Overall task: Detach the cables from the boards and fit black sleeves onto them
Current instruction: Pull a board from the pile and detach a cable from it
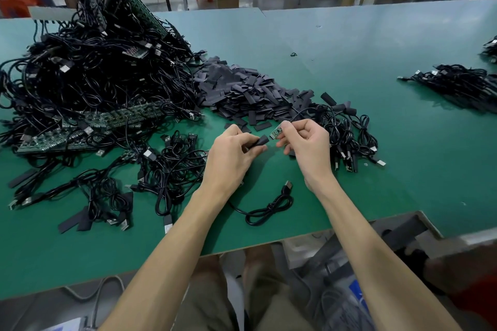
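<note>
My left hand pinches a black sleeve whose open end faces right. My right hand grips the small circuit-board end of a cable, a finger's width from the sleeve's mouth. That cable's cord runs back over the sleeve heap. A large tangle of black USB cables on green boards fills the table's left. The pile of loose black sleeves lies just beyond my hands.
A bundle of cables lies right of my right hand, another bundle at the far right. One coiled cable sits near the green table's front edge. More loose cables spread at my left.
</note>
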A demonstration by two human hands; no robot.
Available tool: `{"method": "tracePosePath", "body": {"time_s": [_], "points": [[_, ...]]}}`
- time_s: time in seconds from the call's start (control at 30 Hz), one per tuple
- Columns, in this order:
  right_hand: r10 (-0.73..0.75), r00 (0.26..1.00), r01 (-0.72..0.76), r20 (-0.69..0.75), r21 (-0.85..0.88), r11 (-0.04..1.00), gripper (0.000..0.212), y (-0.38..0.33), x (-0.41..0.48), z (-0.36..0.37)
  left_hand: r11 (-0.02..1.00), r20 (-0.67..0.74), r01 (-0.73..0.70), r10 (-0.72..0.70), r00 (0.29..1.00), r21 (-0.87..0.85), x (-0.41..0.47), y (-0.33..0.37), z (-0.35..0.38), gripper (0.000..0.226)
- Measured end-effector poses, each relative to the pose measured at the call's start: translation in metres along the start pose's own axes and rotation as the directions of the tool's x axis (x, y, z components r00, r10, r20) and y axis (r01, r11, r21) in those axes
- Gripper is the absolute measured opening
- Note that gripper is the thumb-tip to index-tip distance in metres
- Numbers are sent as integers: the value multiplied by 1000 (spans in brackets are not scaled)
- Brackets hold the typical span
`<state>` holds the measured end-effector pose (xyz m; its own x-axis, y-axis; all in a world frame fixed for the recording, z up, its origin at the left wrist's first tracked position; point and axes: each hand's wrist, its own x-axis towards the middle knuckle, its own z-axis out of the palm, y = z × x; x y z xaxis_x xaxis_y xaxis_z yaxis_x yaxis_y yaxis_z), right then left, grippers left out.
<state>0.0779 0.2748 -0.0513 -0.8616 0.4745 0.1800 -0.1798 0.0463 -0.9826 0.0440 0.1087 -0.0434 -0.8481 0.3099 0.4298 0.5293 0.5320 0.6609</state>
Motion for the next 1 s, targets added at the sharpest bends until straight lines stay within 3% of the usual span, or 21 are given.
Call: {"method": "tracePosePath", "body": {"time_s": [0.43,0.67,1.0], "points": [[5,999,-3,53,-32,999,19,5,1,0,987,6,-52,51,999,153,-3,1,2,23],[15,998,-13,58,-40,999,20,6,2,-2,985,34,-71,67,997,160,-5,1,3,26],[69,991,-60,119,-72,996,19,-2,-2,0,983,-38,-41,49,998,177,-4,-2,2,24]]}}
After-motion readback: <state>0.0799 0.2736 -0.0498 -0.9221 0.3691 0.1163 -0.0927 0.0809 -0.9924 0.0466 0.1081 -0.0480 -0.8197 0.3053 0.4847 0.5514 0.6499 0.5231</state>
